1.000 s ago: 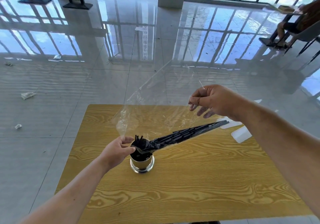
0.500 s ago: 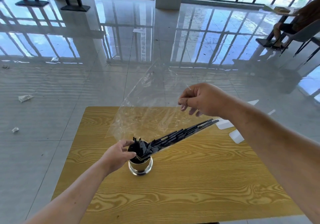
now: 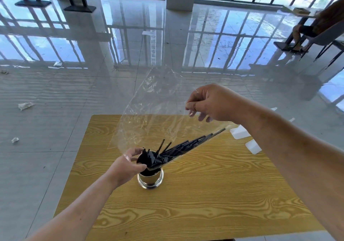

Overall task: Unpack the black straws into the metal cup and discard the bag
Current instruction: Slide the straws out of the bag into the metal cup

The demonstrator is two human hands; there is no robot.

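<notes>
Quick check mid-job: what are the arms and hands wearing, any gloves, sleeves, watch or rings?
The left hand and the right hand are ungloved. Above them everything is bare up to the frame edge, with no sleeves showing. No watch, wristband or ring is visible on either side.

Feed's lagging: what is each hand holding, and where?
The right hand pinches the clear plastic bag by its raised end; the left hand holds the bag's open mouth at the rim of the shiny metal cup.

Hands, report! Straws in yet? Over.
Left hand holds clear plastic bag at shiny metal cup; right hand pinches its raised end. Thin black straws partly in. Nothing blocking.
</notes>
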